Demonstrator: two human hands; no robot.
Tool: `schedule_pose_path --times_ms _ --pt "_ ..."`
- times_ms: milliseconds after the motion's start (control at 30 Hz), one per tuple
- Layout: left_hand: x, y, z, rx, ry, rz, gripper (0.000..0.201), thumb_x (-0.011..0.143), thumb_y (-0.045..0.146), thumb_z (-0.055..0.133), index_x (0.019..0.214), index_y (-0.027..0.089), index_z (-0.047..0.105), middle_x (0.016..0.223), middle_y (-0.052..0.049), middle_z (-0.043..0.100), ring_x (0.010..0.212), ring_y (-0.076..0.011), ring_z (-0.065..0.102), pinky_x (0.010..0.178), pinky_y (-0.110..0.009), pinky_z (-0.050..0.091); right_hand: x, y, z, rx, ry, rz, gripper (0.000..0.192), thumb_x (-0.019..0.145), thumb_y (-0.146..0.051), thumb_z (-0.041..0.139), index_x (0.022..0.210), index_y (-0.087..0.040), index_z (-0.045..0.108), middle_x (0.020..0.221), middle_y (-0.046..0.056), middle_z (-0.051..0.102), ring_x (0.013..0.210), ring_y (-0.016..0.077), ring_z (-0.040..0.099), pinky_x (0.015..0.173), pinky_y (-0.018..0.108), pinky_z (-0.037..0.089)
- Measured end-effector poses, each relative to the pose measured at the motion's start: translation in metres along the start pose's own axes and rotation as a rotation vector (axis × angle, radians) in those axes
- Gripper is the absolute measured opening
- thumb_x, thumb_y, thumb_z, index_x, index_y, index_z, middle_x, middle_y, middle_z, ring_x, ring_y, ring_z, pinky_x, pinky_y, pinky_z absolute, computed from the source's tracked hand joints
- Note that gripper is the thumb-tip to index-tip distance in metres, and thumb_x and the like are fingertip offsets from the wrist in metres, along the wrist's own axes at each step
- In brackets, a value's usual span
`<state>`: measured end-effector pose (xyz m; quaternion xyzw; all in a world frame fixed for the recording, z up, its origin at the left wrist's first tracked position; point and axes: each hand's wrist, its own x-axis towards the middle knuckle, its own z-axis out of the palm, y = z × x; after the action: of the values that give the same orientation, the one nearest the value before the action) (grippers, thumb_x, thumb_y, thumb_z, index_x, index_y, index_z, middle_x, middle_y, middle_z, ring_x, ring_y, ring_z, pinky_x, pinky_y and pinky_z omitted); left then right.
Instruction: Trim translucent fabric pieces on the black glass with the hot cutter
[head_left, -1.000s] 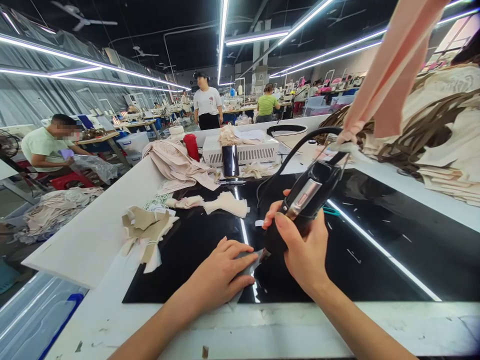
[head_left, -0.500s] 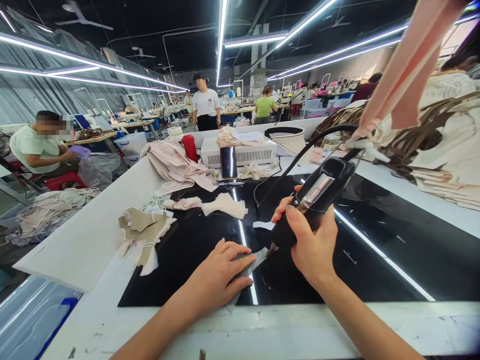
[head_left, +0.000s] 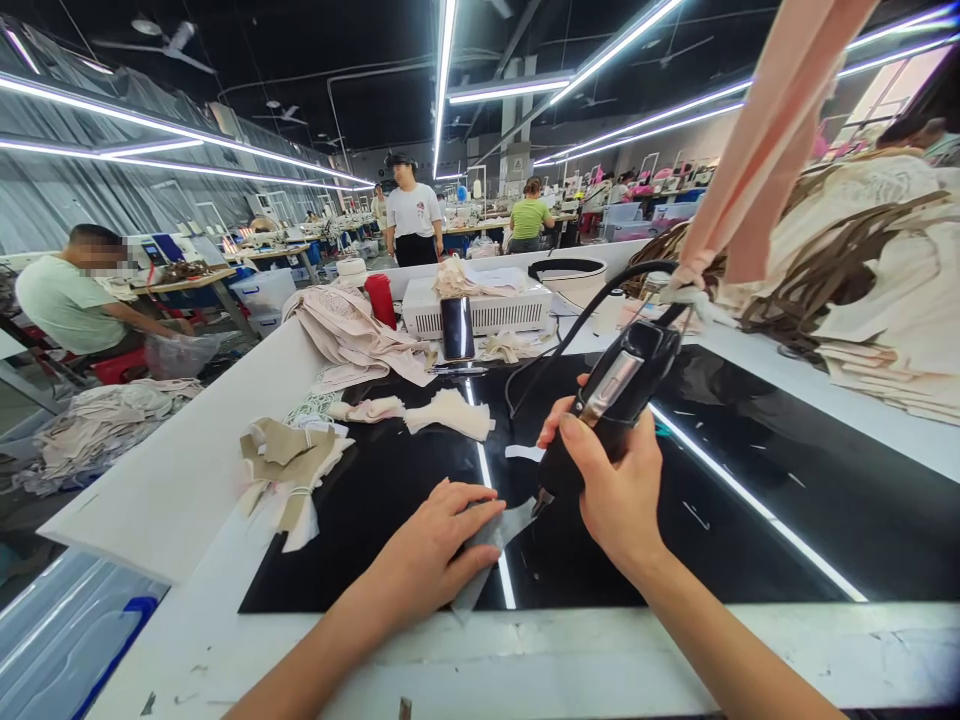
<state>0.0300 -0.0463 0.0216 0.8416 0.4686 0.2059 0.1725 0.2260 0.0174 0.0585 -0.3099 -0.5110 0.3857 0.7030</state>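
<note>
Your left hand (head_left: 439,548) is lying flat, fingers spread, pressing down on a grey fabric piece (head_left: 491,545) that is sitting on the black glossy mat (head_left: 750,520) close to its near edge, and part of the piece is showing past your fingertips. Your right hand (head_left: 611,480) is wrapped tight around the black handheld cutting tool (head_left: 600,410), fingers closed on its body, and you are tilting it so its tip is touching the far right corner of the fabric piece, just beside your left fingertips. The tool's black cord (head_left: 577,320) is looping up and away toward the far edge of the worktop (head_left: 525,670). Beyond your hands a small white scrap (head_left: 523,452) is lying on the mat, and farther back a pale cut stack (head_left: 450,412) is resting near the mat's far edge. At the mat's left edge a tied bundle of tan and white pieces (head_left: 289,470) is overlapping onto the white worktop. Toward the far edge a red cup (head_left: 382,298), a white machine box (head_left: 480,305) and a dark phone (head_left: 457,328) leaning against it are standing together. At the right side, stacks of cream fabric with brown straps (head_left: 862,270) are piled up.
</note>
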Motion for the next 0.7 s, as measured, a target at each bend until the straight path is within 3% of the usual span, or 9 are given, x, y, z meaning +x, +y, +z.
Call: schedule_pose_path --times_ms 167,333,433,567,700 --pt "0.001 -0.014 0.01 -0.083 0.227 -0.186 0.026 0.099 0.024 0.057 0.125 0.023 0.064 0.137 -0.008 0.058 0.131 -0.0264 0.049 0.115 -0.05 0.039 0.004 -0.009 -0.006 -0.105 -0.044 -0.002 0.031 0.083 -0.044 0.077 0.099 -0.027 0.056 0.088 -0.003 0.067 0.072 0.0165 0.062 0.071 0.034 0.052" --pt "0.004 -0.016 0.015 -0.124 0.271 -0.212 0.009 0.091 0.014 0.065 0.096 0.022 0.065 0.123 -0.004 0.065 0.123 -0.0246 0.053 0.108 -0.043 0.043 0.009 -0.022 -0.021 -0.302 -0.081 -0.02 0.04 0.089 -0.056 0.065 0.117 -0.028 0.061 0.109 0.003 0.07 0.096 0.0225 0.066 0.086 0.037 0.052" --pt "0.004 -0.016 0.016 -0.172 0.303 -0.221 0.012 0.089 0.011 0.065 0.085 0.022 0.062 0.117 -0.002 0.066 0.121 -0.0224 0.054 0.105 -0.038 0.042 0.009 -0.026 -0.031 -0.476 -0.02 -0.074 0.054 0.088 -0.062 0.06 0.13 -0.029 0.059 0.115 0.006 0.069 0.104 0.0272 0.065 0.091 0.041 0.052" --pt "0.004 -0.014 0.016 -0.246 0.313 -0.234 0.011 0.089 0.012 0.062 0.085 0.022 0.061 0.11 -0.001 0.068 0.111 -0.0205 0.058 0.099 -0.033 0.043 0.008 -0.026 -0.044 -0.614 0.099 -0.112 0.064 0.085 -0.067 0.058 0.137 -0.029 0.057 0.121 0.008 0.064 0.11 0.0326 0.062 0.095 0.048 0.051" --pt "0.004 -0.004 0.006 -0.336 0.27 -0.273 0.006 0.091 0.02 0.059 0.088 0.022 0.064 0.089 0.001 0.071 0.085 -0.0174 0.063 0.079 -0.028 0.044 0.012 -0.016 -0.063 -0.744 0.19 -0.17 0.065 0.087 -0.061 0.061 0.145 -0.034 0.05 0.129 0.011 0.06 0.109 0.0356 0.063 0.094 0.053 0.049"
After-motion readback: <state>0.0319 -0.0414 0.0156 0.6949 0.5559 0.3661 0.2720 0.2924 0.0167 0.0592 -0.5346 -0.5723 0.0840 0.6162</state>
